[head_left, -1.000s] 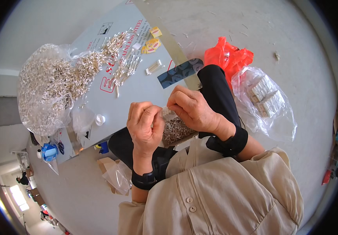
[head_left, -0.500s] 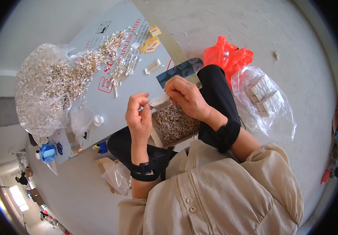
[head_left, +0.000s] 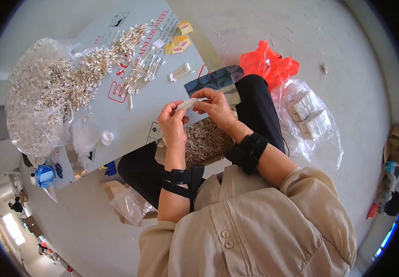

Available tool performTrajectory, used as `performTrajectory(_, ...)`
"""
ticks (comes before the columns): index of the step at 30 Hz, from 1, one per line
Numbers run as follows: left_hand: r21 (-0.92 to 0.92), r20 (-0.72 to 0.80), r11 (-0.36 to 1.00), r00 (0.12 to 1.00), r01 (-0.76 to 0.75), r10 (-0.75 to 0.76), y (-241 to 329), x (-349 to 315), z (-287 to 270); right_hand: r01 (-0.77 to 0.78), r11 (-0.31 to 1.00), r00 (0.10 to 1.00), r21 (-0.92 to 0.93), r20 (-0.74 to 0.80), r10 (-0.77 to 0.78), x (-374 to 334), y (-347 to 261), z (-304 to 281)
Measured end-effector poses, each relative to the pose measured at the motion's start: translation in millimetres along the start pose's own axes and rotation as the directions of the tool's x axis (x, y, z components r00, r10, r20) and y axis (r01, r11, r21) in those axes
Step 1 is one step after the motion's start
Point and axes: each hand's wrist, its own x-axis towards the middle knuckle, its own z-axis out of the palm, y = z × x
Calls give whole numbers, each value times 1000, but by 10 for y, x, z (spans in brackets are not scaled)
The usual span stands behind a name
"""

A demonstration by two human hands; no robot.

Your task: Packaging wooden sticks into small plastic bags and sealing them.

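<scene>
Beige-sleeved forearms with black wrist straps entered from 6 o'clock. Compared with half a second earlier, both hands had risen off the lap pile of thin pale metal pieces (head_left: 208,141). The left hand (head_left: 174,122) and right hand (head_left: 215,105) were closed in pinches on opposite ends of a small white bundle of sticks (head_left: 186,103), held at centre, judged a gathered batch. At 11 o'clock lay a clear bag of the same pieces (head_left: 38,101); at 2 o'clock, an orange plastic bag (head_left: 266,62).

Bright, even daylight fills the scene; shadows are soft and faint. Focus is sharp centrally, while fisheye bending and a dark vignette ring the edges.
</scene>
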Motion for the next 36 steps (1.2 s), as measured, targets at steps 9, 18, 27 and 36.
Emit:
performTrajectory(9,-34,-4,997,997,71,-71,36,-5,96,-123,988,985,96,-112,134,27,-3,91)
performTrajectory(18,-69,30,991,994,111,-109,85,43,66,-158,980,979,121,-111,171,35,-43,74)
performTrajectory(27,-154,97,976,986,152,-138,-8,65,-34,-148,976,987,161,-42,157,10,14,18)
performTrajectory(36,-84,199,996,980,26,-9,31,-31,-72,-115,978,993,176,38,110,-61,55,-85)
